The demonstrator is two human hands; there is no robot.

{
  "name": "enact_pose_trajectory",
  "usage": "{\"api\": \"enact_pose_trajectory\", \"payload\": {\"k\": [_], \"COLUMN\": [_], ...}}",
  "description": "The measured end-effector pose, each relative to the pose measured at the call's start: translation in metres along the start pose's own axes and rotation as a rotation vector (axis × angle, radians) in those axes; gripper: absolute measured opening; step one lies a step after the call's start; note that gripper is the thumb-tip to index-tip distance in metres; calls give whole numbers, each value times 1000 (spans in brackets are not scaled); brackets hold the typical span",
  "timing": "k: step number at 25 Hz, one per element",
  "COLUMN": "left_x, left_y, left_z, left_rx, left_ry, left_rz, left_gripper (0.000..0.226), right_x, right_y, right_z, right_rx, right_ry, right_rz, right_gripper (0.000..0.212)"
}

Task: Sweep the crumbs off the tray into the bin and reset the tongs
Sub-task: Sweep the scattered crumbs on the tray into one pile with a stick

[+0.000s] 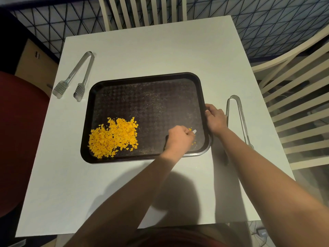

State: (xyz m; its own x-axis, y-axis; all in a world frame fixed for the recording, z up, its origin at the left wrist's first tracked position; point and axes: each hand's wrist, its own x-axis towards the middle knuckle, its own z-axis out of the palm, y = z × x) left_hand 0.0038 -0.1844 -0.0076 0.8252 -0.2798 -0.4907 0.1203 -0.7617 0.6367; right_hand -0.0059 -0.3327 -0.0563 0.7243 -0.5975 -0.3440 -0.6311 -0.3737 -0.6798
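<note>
A dark brown tray (147,78) lies in the middle of the white table (160,50). Orange crumbs (114,138) are heaped in the tray's near left corner, and a few stray bits (190,129) lie near its right side. My left hand (179,138) is closed over a small tool inside the tray's near right part. Only the tool's pale tip (194,131) and a dark edge show. My right hand (215,120) grips the tray's right rim. One pair of metal tongs (74,77) lies left of the tray, another pair (236,118) right of it, beside my right hand.
A dark red round container (17,131) stands off the table's left edge. White slatted chairs stand at the far side (142,11) and at the right (293,104). A cardboard box (35,63) sits on the floor at the far left.
</note>
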Motion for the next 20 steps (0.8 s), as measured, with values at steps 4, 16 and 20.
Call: {"api": "enact_pose_trajectory", "payload": {"k": [4,16,20], "left_x": [-1,31,64], "left_y": [-6,-22,-24], "left_z": [-4,-37,-32], "left_rx": [30,179,196], "left_ry": [46,128,75], "left_rz": [62,274,395], "left_gripper": [18,17,17], "right_x": [-1,2,-1], "right_y": [0,2,1], "right_z": [-1,1,0], "right_rx": [1,10,16], "right_ry": [5,-2,-1], "right_rz": [11,1,8], "right_gripper": [38,38,38]}}
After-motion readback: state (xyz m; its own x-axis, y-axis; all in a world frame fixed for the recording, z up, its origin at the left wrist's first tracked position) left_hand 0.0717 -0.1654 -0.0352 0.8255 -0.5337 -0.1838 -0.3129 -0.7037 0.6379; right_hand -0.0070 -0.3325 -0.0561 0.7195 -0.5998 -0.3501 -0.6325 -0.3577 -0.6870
